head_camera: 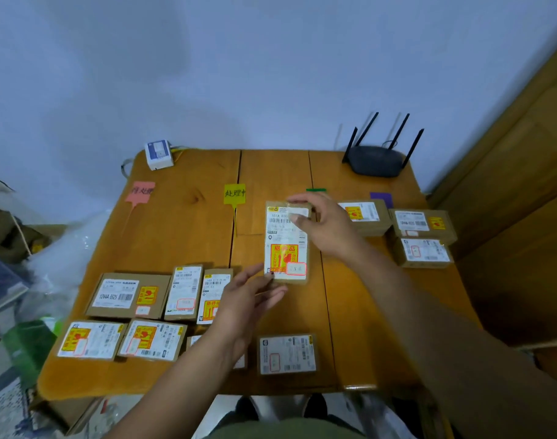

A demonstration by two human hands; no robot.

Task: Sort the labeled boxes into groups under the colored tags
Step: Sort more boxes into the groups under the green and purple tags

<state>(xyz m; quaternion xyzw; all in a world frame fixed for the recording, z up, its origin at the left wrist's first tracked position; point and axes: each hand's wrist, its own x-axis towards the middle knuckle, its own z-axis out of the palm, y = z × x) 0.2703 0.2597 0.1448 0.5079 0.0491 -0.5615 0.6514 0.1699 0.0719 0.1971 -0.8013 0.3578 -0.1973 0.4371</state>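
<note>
I hold one labeled cardboard box [286, 245] between both hands over the middle of the wooden table [182, 236]. My right hand [326, 226] grips its far end, my left hand [252, 296] its near end. Along the far side lie a pink tag [141, 191], a yellow tag [234, 193], a green tag [316, 190] mostly hidden by my right hand, and a purple tag [381, 198]. Three boxes [423, 224] lie grouped under the purple tag. Several unsorted boxes [128, 294] sit at the near left, and one box [287, 354] lies near the front edge.
A black router [377, 160] with antennas stands at the far right corner. A small white device [158, 154] sits at the far left corner. Clear plastic bags [65, 248] and clutter lie left of the table. A wooden door [524, 185] runs along the right.
</note>
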